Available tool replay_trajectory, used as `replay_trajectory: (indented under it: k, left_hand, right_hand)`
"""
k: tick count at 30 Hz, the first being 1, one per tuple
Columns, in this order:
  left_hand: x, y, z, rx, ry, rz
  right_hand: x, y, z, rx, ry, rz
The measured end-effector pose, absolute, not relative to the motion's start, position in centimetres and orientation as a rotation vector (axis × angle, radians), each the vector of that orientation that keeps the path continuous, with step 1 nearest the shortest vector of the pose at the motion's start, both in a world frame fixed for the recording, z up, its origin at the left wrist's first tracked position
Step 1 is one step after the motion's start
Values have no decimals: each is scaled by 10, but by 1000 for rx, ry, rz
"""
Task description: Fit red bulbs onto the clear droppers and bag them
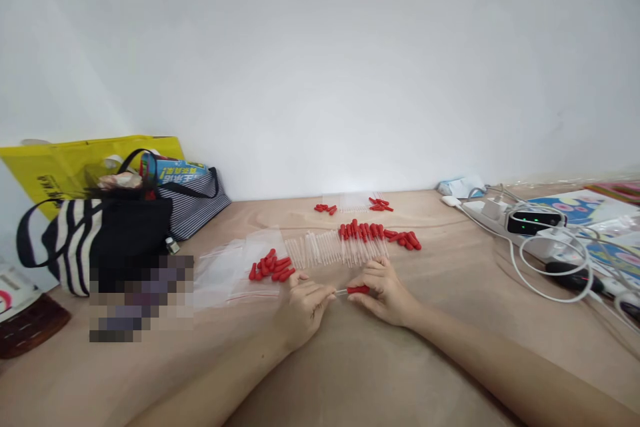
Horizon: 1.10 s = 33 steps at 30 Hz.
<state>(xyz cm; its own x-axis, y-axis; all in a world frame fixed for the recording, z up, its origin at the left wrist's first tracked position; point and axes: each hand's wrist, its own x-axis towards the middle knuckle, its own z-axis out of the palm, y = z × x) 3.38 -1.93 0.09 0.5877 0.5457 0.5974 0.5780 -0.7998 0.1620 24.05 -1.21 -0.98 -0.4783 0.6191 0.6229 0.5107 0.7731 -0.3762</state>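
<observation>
My left hand pinches a thin clear dropper tube between thumb and fingertips. Around a red rubber bulb are the closed fingers of my right hand. Tube and bulb meet end to end between the hands; how deep the tube sits is too small to tell. Just beyond lies a row of loose clear tubes. To its right, several tubes carry red bulbs. Loose red bulbs are heaped on clear plastic bags by my left hand, and more bulbs lie past the right.
At the left stand a black-and-white striped bag, a finely striped pouch and a yellow bag. A power strip with white cables lies at the right. More red bulbs lie near the wall.
</observation>
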Motion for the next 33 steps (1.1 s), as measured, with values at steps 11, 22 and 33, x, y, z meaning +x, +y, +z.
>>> replay_trajectory:
  k: [11,22,33]
  left_hand:
    - [35,-21,-1,-2752,-960,-1024]
    - [32,-18,0,-2837,-1034,-995]
    - [33,-17,7,-2983,-992,-1110]
  right_hand:
    - [237,-13,-9,-904,-2119,305]
    - [246,-6,-7,-866,-2153,680]
    - [230,6,-10,-850,-1449,1055]
